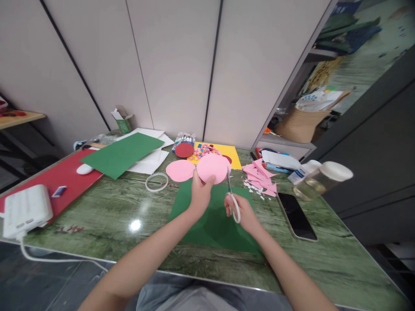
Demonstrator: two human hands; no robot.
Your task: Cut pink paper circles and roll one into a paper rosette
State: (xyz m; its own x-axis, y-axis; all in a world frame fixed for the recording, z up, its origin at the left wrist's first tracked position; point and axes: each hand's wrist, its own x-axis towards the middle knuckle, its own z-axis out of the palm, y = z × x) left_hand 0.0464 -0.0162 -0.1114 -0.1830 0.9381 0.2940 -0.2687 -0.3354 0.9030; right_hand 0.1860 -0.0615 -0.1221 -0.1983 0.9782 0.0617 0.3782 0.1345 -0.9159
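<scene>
My left hand (201, 190) pinches the lower edge of a pink paper circle (212, 167), held up above the table. In my right hand (240, 211) is a pair of white-handled scissors (235, 207), its blades pointing up along the circle's right edge. Whether the blades touch the paper I cannot tell. Beneath both hands lies a green paper sheet (207, 229). Another pink circle (180, 171) rests on the table just left of the held one. Pink paper scraps (261, 175) are heaped to the right, with small white bits in front of them.
A roll of tape (157, 182) lies left of my hands. Further left are a green sheet (123, 153), red paper (74, 181) and a white power bank (27, 209). Colourful pompoms (205, 150) sit on yellow paper behind. A phone (296, 216) and a clear jar (324, 180) stand right.
</scene>
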